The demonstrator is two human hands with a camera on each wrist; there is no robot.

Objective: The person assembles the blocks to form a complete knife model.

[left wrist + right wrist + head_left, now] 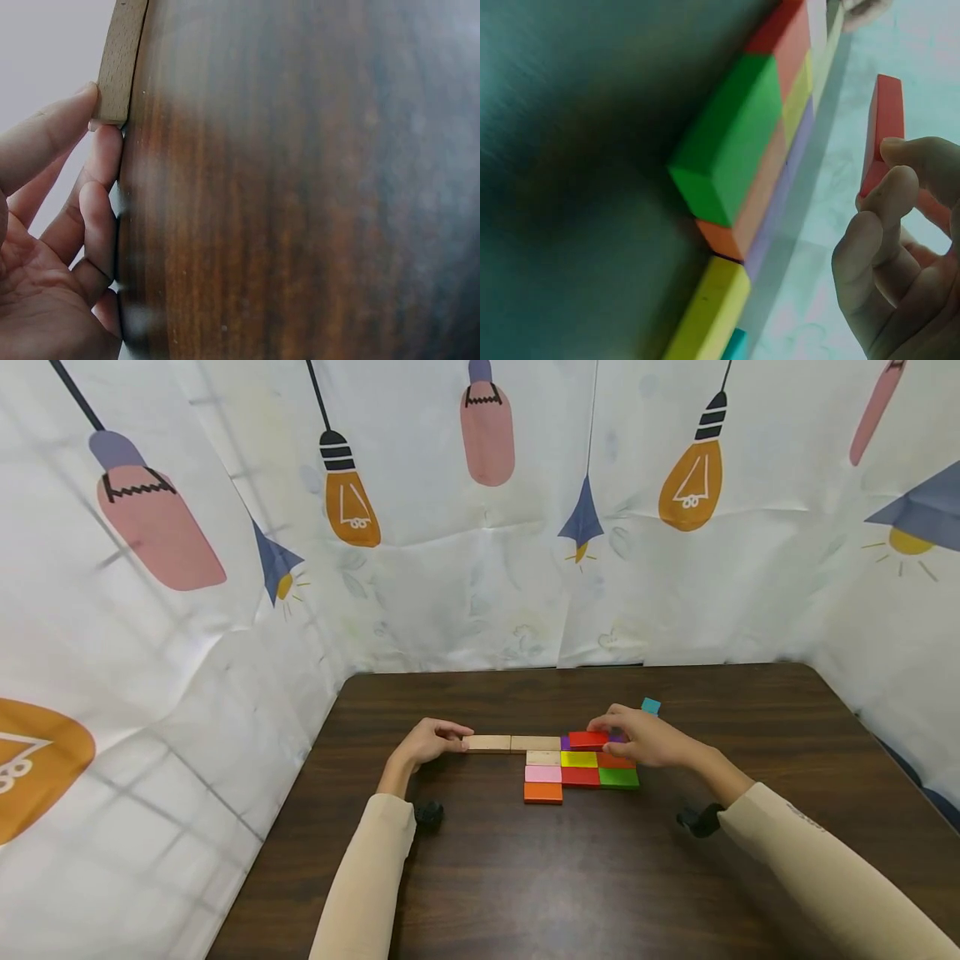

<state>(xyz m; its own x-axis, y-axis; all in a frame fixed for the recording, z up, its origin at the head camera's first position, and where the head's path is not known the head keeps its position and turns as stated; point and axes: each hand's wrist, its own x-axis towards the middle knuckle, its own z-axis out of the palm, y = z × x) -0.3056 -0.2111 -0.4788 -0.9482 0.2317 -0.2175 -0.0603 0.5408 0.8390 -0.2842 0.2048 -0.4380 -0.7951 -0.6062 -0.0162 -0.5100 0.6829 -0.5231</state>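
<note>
My right hand [648, 737] pinches a red block [588, 741] between thumb and fingers, above a purple block [565, 742]. The right wrist view shows that red block [885, 112] held apart from the others. At the row's left end, my left hand [432, 741] pinches the end of a plain wooden block [487, 743]; its thumb and index finger touch the wood [120, 67] in the left wrist view. Another plain wooden block [535, 743] continues the row. Nearer me lie a yellow block [578, 759], a second red block [581, 776] and a green block [618, 778].
A short wooden block [542, 758], a pink block [542, 774] and an orange block [542, 792] form a column. A blue block [651, 705] lies behind my right hand. The brown table [480, 877] meets a printed curtain [480, 593] at the back.
</note>
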